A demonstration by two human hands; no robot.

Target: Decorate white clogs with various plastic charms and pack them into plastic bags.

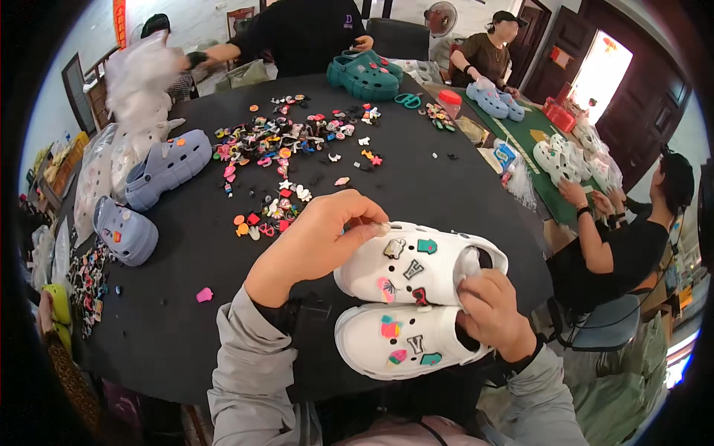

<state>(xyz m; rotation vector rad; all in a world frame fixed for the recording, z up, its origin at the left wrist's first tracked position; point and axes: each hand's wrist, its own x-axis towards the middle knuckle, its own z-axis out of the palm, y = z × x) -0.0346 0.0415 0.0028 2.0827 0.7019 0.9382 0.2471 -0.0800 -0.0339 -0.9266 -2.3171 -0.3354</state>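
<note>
Two white clogs lie side by side on the black table in front of me, toes to the left. The far clog [364, 264] carries several charms, among them a green shirt-shaped charm [427, 246] and a letter charm [413, 269]. On the near clog [372, 338] are several more. My left hand [316, 238] pinches a small pale charm [383, 228] at the far clog's far side. With fingers at the foot openings, my right hand [492, 312] grips the far clog; whether it also holds the near one I cannot tell.
Loose charms [282, 141] are heaped beyond my left hand. Lavender clogs [169, 167] and plastic bags stand at the left. Dark green clogs [364, 76] and teal scissors [408, 100] lie at the far edge. Other people work around, some at a green table [520, 141] on the right.
</note>
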